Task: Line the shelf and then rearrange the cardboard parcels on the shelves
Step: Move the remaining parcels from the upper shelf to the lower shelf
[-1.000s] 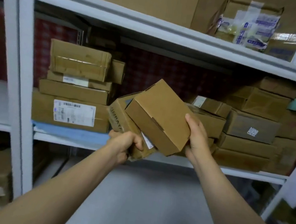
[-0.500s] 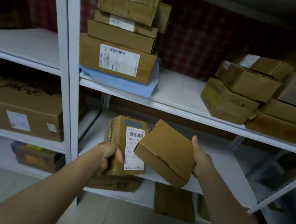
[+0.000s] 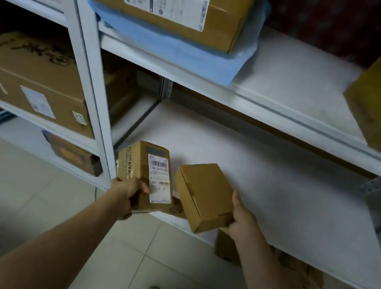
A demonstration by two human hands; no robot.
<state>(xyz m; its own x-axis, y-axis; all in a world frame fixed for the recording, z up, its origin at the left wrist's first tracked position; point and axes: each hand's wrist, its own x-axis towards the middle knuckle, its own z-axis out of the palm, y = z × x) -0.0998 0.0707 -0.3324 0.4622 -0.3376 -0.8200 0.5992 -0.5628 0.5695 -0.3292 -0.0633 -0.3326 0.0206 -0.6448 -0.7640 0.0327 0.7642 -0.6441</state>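
The left hand [image 3: 127, 193] grips the labelled parcel [image 3: 143, 174] from its near lower corner, thumb across the front face, so that the parcel stands upright with its barcode label facing the person. The right hand [image 3: 242, 218] holds the plain parcel [image 3: 203, 195] at its near right end, thumb on top and fingers beneath, which leaves the far end free to lead onto the shelf. Both hands are closed on their loads; neither parcel has been released.

Both parcels are positioned at the front left edge of the lower shelf [image 3: 263, 190], just beside the white upright post [image 3: 91, 82]. Whether either parcel touches the shelf surface cannot be determined. This placement suggests the step in hand is setting them down at the left end of the bare white shelf, probably to start a row against the post.

The labelled parcel is a tall brown carton with dark printing on its side and a grey patch near the top. The plain parcel is a smaller, unmarked mailer box with a tuck-in flap, held tilted.

On the shelf above, a large carton [image 3: 169, 1] rests on a blue liner [image 3: 173, 45].
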